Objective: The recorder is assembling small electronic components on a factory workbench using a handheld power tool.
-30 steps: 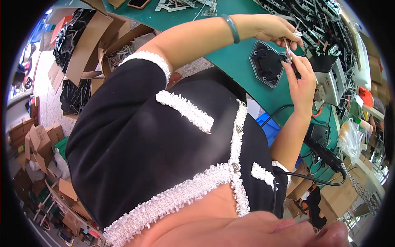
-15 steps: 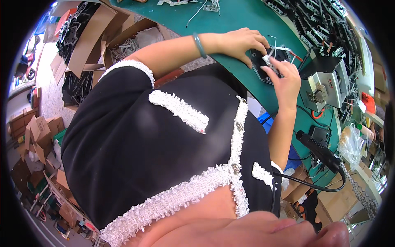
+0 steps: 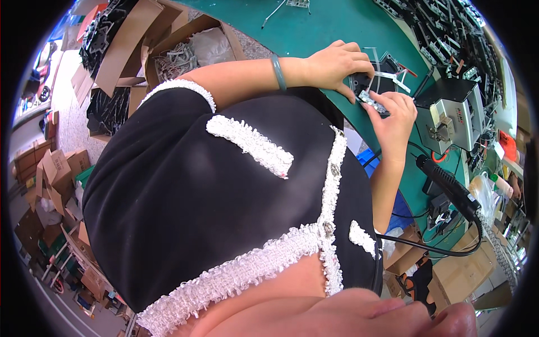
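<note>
At the far side of the green workbench [image 3: 320, 31], a shallow black housing [image 3: 386, 85] lies near the front edge. My left hand [image 3: 339, 66] holds its left side, fingers curled over the rim and thumb lower down. Between the thumb and fingers of my right hand [image 3: 394, 115] is a small whitish, metallic block-like part [image 3: 370, 101], held at the housing's near edge. Its exact kind is too small to make out. Thin white wires or strips [image 3: 393, 77] cross the housing, partly hidden by my fingers.
A black-and-silver bench machine [image 3: 452, 112] stands right of my right hand. Beyond it are piled black and metal parts [image 3: 443, 39]. A black tool handle [image 3: 449, 182] with a cable hangs at the right. Open cartons [image 3: 224, 42] stand left of the bench.
The small part in my right hand has shifted down toward the housing's near edge, and its metallic face now shows. The whole view has shifted slightly.
</note>
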### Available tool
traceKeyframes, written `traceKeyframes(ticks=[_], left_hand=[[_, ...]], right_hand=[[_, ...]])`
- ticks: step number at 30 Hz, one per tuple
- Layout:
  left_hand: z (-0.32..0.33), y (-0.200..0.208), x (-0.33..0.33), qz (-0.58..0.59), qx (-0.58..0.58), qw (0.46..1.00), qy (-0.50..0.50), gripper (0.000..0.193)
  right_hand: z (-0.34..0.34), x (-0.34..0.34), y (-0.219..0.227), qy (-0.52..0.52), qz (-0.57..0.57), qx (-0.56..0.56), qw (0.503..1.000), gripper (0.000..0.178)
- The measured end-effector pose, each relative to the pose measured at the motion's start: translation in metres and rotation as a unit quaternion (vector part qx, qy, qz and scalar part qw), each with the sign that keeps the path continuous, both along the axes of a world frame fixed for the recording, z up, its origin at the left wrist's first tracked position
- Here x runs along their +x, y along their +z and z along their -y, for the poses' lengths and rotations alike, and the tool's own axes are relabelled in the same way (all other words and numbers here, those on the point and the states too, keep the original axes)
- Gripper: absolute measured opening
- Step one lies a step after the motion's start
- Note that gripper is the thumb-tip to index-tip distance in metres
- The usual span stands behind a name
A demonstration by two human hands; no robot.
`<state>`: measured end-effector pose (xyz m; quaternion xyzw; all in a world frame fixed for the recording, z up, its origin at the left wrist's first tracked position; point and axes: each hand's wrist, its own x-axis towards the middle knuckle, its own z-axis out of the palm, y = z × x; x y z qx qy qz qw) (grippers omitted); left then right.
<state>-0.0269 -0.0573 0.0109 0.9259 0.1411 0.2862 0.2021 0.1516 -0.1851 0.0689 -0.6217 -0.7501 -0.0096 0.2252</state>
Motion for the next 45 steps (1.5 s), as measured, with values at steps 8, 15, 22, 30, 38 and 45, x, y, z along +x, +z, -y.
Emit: traceKeyframes(ticks=[8,15,22,30,38,45], left_hand=[[-0.001,-0.001,0.003,0.0,0.011,1.0,0.007,0.065],[-0.007,-0.002,0.003,0.005,0.019,1.0,-0.014,0.066],[-0.006,0.0,0.003,0.002,0.012,1.0,-0.015,0.067],[-0.008,-0.005,0.005,0.013,0.002,1.0,-0.016,0.066],[-0.01,-0.007,0.001,0.012,0.005,1.0,-0.019,0.065],[-0.01,-0.005,-0.004,0.016,-0.014,0.999,-0.026,0.064]], right_hand=[[0.0,0.001,-0.022,-0.001,-0.083,0.0,0.997,0.024],[0.0,0.003,-0.021,0.022,-0.074,0.007,0.997,0.025],[-0.001,-0.004,-0.023,0.007,-0.109,0.03,0.994,0.022],[-0.004,-0.001,-0.021,0.014,-0.099,-0.002,0.995,0.02],[-0.008,-0.012,-0.009,-0.003,-0.01,-0.011,1.0,0.02],[-0.008,-0.017,-0.004,-0.027,0.004,-0.063,0.998,0.021]])
